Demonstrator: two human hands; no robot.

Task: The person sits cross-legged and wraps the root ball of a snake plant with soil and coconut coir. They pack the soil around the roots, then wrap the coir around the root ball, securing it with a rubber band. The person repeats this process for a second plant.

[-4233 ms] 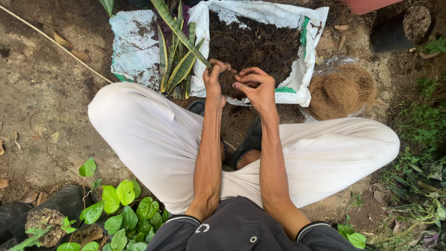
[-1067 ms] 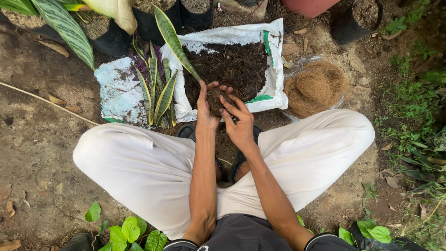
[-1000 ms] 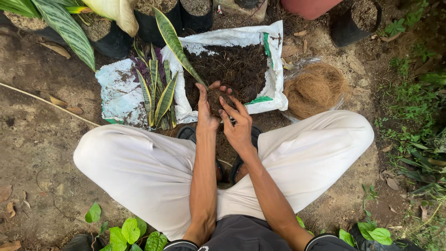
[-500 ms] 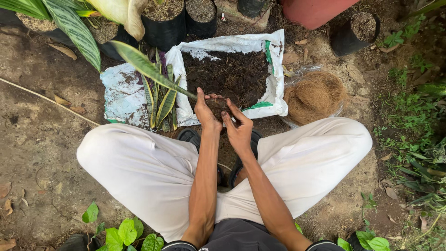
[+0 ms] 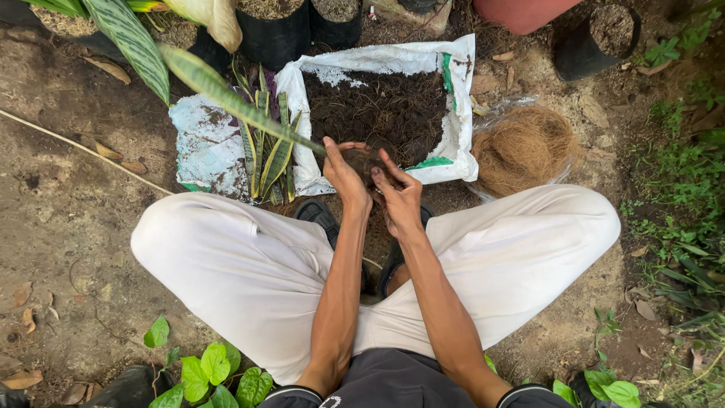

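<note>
Head view, clump of dark soil (image 5: 361,160) cupped between left hand (image 5: 346,177) and right hand (image 5: 400,200), fingers curled loosely around it, held just beyond fingertips' near edge of open white soil sack (image 5: 461,113).

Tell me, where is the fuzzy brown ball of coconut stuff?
The brown coconut-fibre ball lies on the ground at the upper right of the head view, just right of the white sack of dark soil and above the person's right knee.
</note>
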